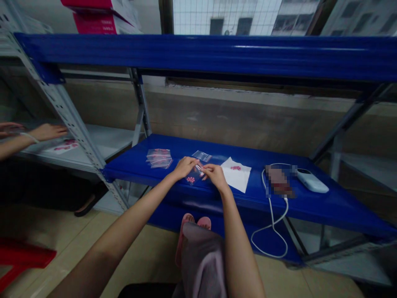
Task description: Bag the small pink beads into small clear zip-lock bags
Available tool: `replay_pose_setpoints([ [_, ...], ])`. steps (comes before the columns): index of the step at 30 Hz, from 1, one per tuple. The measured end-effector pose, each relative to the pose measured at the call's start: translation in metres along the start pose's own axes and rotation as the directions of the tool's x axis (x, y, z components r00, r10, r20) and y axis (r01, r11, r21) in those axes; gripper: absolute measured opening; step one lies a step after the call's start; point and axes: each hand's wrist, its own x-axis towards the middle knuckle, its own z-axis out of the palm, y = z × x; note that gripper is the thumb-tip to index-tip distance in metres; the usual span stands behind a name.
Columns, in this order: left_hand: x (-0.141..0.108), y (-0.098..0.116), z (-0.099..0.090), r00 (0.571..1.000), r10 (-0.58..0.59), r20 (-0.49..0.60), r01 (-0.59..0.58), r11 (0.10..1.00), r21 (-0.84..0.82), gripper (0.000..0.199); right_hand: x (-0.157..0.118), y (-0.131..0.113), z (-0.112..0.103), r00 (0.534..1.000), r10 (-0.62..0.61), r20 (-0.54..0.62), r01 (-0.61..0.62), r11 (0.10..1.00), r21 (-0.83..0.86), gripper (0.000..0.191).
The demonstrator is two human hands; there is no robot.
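Between my hands lies a small clear plastic bag (191, 180) with several tiny pink-red pieces inside, near the front edge of the blue shelf. My left hand (185, 167) pinches the bag's upper left part. At its upper right, the fingers of my right hand (215, 174) are closed on the bag too; exactly what the fingertips grip is too small to make out. Right of my hands rests a white sheet of paper (238, 180) with a little heap of pink-red pieces (235, 168). A pile of filled clear bags (159, 159) sits to the left. Flat clear bags (202, 156) lie just behind my hands.
A blurred-out phone-like object (279, 181), a white power bank (312, 181) and a looping white cable (273, 225) occupy the right of the blue shelf (335, 207). An upper blue beam (198, 54) crosses above. At far left, a co-worker's hands (49, 131) work at a grey shelf.
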Motion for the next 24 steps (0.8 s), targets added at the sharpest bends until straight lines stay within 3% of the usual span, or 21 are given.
replay_pose_setpoints([
  [2,0.002,0.000,-0.013,0.999,-0.001,-0.035,0.001,1.000,-0.005,0.040,-0.002,-0.003,0.004,1.000,-0.010,-0.002,0.010,0.999,0.045,0.026],
  [4,0.007,-0.004,-0.033,0.975,0.008,-0.220,-0.009,1.000,-0.005,0.037,-0.005,-0.005,0.007,0.999,-0.018,-0.048,0.021,0.998,0.062,0.032],
  [5,0.010,-0.009,-0.045,0.922,0.019,-0.386,-0.012,1.000,0.022,0.035,-0.007,-0.006,0.008,0.996,-0.023,-0.081,0.027,0.999,0.045,0.033],
  [7,0.014,-0.022,-0.071,0.734,0.061,-0.677,0.073,0.983,0.168,0.030,-0.011,-0.009,0.010,0.990,-0.040,-0.133,0.036,0.999,-0.036,0.031],
  [8,0.016,-0.031,-0.082,0.689,0.052,-0.723,0.113,0.978,0.177,0.029,-0.013,-0.010,0.011,0.988,-0.052,-0.143,0.041,0.996,-0.084,0.031],
  [9,0.016,-0.040,-0.092,0.685,0.048,-0.727,0.130,0.974,0.187,0.028,-0.015,-0.011,0.012,0.988,-0.065,-0.142,0.047,0.991,-0.126,0.030],
  [10,0.014,-0.050,-0.099,0.697,0.046,-0.716,0.136,0.971,0.194,0.027,-0.017,-0.012,0.013,0.988,-0.075,-0.138,0.053,0.986,-0.158,0.030],
  [11,0.012,-0.061,-0.102,0.747,0.051,-0.663,0.116,0.972,0.206,0.026,-0.018,-0.012,0.013,0.987,-0.080,-0.137,0.054,0.982,-0.183,0.030],
  [12,0.007,-0.071,-0.104,0.850,0.062,-0.523,0.073,0.969,0.235,0.028,-0.020,-0.013,0.013,0.987,-0.080,-0.140,0.050,0.977,-0.208,0.031],
  [15,-0.009,-0.095,-0.098,0.956,0.078,-0.282,-0.006,0.968,0.250,0.028,-0.025,-0.011,0.012,0.987,-0.058,-0.151,0.008,0.950,-0.312,0.031],
  [18,-0.018,-0.104,-0.094,0.976,0.033,-0.217,0.034,0.953,0.300,0.031,-0.028,-0.006,0.011,0.989,-0.048,-0.140,-0.011,0.922,-0.388,0.031],
  [21,-0.013,-0.101,-0.099,0.956,0.003,-0.295,0.106,0.928,0.356,0.026,-0.030,-0.002,0.012,0.987,-0.059,-0.147,-0.014,0.890,-0.456,0.032],
  [24,-0.005,-0.094,-0.103,0.945,-0.074,-0.318,0.171,0.942,0.289,0.022,-0.030,-0.002,0.015,0.985,-0.085,-0.153,-0.016,0.826,-0.563,0.030],
])
